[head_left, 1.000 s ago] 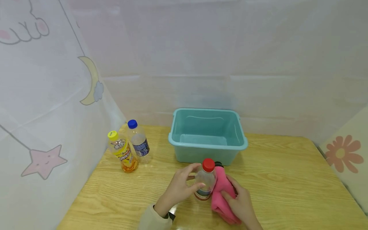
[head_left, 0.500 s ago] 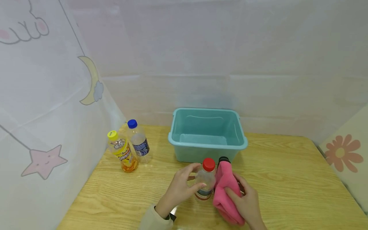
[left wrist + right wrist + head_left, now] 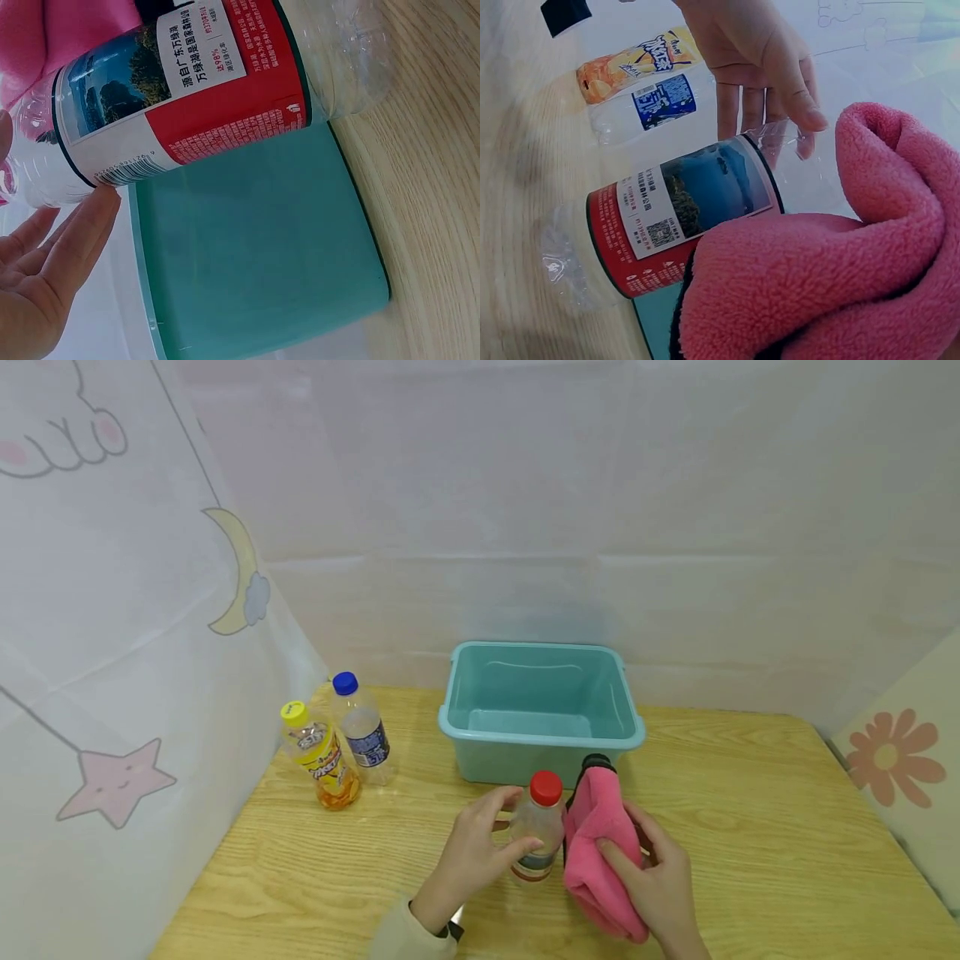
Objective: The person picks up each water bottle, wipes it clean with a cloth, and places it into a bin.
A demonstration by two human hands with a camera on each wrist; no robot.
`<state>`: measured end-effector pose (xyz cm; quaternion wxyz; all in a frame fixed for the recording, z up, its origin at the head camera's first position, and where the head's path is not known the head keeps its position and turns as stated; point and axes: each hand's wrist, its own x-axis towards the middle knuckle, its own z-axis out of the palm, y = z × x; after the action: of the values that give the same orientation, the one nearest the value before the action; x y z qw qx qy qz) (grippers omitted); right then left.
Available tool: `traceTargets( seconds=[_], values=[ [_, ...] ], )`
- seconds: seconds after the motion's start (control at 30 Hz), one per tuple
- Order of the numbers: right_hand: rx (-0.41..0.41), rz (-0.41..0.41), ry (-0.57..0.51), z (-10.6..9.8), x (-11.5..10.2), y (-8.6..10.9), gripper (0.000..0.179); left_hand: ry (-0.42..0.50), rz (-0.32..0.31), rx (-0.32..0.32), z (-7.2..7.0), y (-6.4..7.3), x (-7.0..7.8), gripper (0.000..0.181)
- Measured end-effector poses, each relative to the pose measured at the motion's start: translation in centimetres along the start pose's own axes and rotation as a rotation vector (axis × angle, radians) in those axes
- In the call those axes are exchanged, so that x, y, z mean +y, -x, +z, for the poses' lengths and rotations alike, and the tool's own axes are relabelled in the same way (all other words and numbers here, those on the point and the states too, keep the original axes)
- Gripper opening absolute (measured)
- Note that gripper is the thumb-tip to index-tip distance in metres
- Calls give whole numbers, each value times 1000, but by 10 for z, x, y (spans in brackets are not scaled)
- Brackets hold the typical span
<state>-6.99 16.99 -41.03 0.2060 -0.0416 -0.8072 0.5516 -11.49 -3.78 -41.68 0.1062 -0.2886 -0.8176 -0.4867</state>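
A clear plastic bottle (image 3: 536,837) with a red cap stands upright on the wooden table in front of the teal bin. My left hand (image 3: 468,852) holds it around its upper part, thumb on the near side and fingers on the far side. Its red and white label (image 3: 202,82) with a lake picture fills much of the left wrist view. Just right of the bottle, my right hand (image 3: 660,881) grips a folded, fluffy pink towel (image 3: 603,852) with dark edging, thumb on top. In the right wrist view the towel (image 3: 802,277) overlaps the bottle's label.
Behind the hands stands an open teal bin (image 3: 543,758). At the left of the table are a yellow-capped bottle (image 3: 326,764) with some orange drink and a blue-capped bottle (image 3: 366,739). A pale printed cloth (image 3: 525,510) hangs behind the table.
My right hand has moved the towel slightly right and away from me, so it stands a little apart from the bottle. My left hand and the bottle have barely shifted.
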Motion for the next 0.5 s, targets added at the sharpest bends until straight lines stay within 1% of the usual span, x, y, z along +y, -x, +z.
traceTargets(
  seconds=[0.27, 0.37, 0.5],
  values=[
    [6, -47, -32, 0, -7, -2, 47, -37, 52, 89, 6, 2, 3, 52],
    [0, -79, -45, 1, -8, -3, 48, -63, 60, 99, 7, 3, 5, 52],
    [-11, -128, -61, 3, -9, -4, 49, -97, 50, 90, 8, 5, 6, 52]
  ],
)
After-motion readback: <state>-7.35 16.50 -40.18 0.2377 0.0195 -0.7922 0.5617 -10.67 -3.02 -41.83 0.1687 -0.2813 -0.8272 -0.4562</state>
